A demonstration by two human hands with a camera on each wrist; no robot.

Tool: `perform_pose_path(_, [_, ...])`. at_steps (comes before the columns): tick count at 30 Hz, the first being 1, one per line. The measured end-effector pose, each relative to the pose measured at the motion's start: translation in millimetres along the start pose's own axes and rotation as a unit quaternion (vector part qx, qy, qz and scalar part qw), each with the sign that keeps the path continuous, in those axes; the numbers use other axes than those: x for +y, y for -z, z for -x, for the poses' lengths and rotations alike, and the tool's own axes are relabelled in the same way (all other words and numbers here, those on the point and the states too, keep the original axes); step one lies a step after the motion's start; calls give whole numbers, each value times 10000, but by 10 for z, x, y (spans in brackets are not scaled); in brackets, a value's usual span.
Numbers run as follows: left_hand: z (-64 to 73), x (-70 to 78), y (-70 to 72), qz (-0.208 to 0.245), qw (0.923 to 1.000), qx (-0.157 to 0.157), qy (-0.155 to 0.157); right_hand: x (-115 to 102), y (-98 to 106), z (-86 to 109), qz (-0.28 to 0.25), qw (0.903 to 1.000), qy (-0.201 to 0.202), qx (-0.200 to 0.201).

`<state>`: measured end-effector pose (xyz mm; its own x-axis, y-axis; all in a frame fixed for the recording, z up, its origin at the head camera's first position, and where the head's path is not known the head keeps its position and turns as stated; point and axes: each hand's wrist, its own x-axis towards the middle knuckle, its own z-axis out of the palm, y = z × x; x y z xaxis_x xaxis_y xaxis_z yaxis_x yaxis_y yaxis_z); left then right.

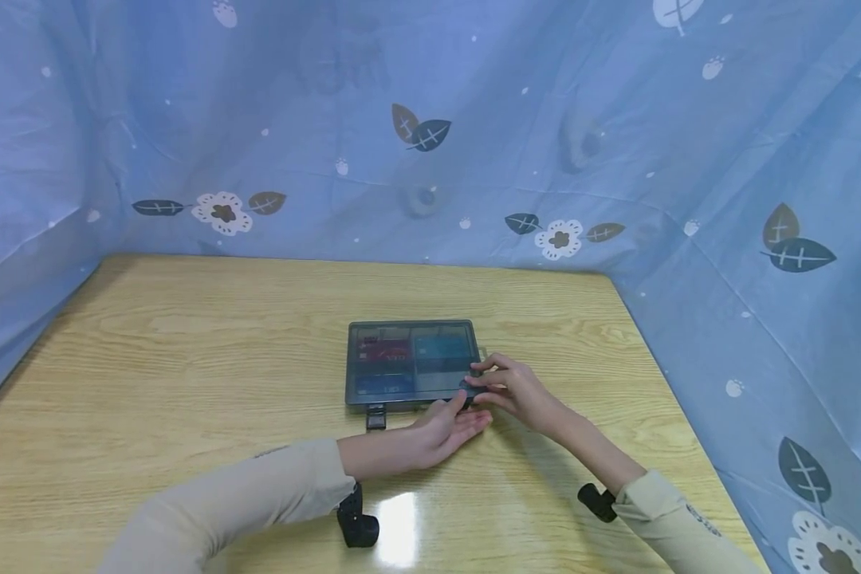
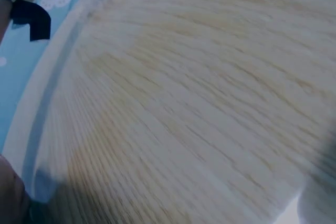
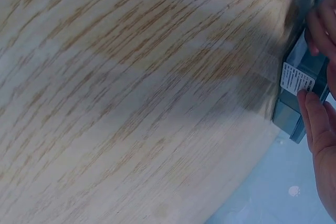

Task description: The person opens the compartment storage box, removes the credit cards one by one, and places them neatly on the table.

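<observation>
A flat rectangular plastic case [image 1: 416, 391] with a dark see-through lid lies on the table, red, blue and teal pieces showing through it. At its near right corner my right hand [image 1: 520, 391] grips the edge with bent fingers, fingertips over the lid and thumb below them. My left hand [image 1: 441, 434] is at the same corner from the front, thumb against the near edge and the other fingers straight, pointing right. A black latch [image 1: 376, 416] sticks out at the front left. In the right wrist view, fingertips touch the case side near a white printed label [image 3: 296, 78].
The case rests on a wood-grain table [image 1: 186, 343]. Blue patterned cloth [image 1: 294, 104] hangs behind and along both sides. Black wrist cameras sit under the left sleeve [image 1: 251, 486] and by the right cuff [image 1: 646, 498].
</observation>
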<state>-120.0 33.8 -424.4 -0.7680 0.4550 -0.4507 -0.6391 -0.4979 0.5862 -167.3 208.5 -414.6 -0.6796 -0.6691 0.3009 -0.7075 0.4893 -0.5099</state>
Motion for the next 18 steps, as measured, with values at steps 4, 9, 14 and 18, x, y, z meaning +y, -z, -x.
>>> perform_pose_path(4, [-20,-26,-41,-59,9998,164,-108,-5,7,-2,-13,10000,-12,-35])
perform_pose_path(9, [-42,-70,-89,-352,9970,641,-261,-13,22,-4,-15,10000,-34,-43])
perform_pose_path(14, [-24,-66,-126,-809,9916,989,-201,-18,32,-15,-39,9999,-82,-110])
perform_pose_path(18, [147,68,-10,-1144,9910,623,321,-10,17,-4,-100,9998,-145,-106])
